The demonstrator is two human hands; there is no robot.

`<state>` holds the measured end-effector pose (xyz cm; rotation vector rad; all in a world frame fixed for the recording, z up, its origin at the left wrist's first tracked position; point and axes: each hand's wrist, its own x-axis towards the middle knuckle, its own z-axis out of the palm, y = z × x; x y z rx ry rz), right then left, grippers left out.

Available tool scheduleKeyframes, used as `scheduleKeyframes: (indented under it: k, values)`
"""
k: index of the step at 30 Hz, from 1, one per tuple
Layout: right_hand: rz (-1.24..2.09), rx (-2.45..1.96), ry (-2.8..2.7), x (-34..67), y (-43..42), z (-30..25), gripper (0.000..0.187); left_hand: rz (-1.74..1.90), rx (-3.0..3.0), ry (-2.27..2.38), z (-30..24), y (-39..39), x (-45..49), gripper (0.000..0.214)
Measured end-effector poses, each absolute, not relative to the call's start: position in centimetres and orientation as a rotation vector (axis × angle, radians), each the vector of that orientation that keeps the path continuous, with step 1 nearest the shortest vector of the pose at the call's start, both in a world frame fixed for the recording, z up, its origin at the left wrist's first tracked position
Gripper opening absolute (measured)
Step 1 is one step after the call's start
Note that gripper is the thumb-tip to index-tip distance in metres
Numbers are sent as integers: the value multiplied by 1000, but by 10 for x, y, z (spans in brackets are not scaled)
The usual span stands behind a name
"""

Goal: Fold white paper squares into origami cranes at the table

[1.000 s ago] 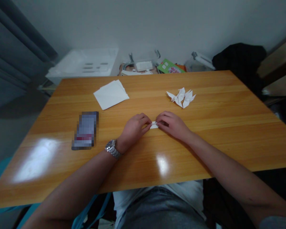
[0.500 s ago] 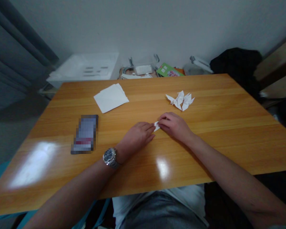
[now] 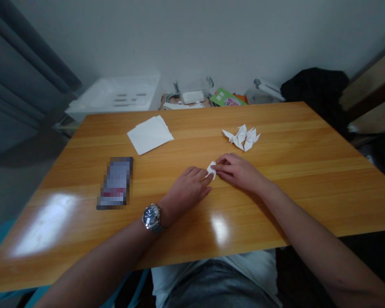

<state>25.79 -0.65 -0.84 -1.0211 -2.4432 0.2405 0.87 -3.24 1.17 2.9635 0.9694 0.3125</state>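
A small folded piece of white paper [image 3: 211,169] lies on the wooden table [image 3: 308,167] between my two hands. My left hand [image 3: 188,191], with a metal watch [image 3: 152,217] on the wrist, rests flat with its fingers stretched out and the fingertips on the paper's left edge. My right hand [image 3: 238,171] has its fingers pressed together, pinching the paper's right side. Behind the hands sits a small heap of folded white paper cranes [image 3: 242,137].
A stack of white paper squares [image 3: 149,134] lies at the back left of the table. A phone [image 3: 116,182] lies to the left of my hands. Beyond the far edge are a white box [image 3: 115,93], a green packet [image 3: 224,97] and dark clothing [image 3: 314,92].
My left hand has gone from a pinch to lying flat and slid slightly nearer. The paper piece now sticks up more between the fingertips. The view has shifted a little.
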Motion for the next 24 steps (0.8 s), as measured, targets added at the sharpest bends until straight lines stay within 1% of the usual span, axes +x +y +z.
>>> scheduleKeyframes:
  k: [9, 15, 20, 24]
  values:
    - [411, -1016, -2359, 262, -3, -8, 27, 412, 2888, 923, 6, -31, 8, 39]
    - [386, -1007, -2357, 267, 0, -13, 23, 414, 2852, 945, 1, -32, 8, 41]
    - [392, -989, -2397, 267, -1, -13, 26, 438, 2813, 943, -8, -29, 4, 44]
    - [376, -997, -2418, 268, -2, -12, 28, 509, 2711, 955, -6, -26, 3, 48]
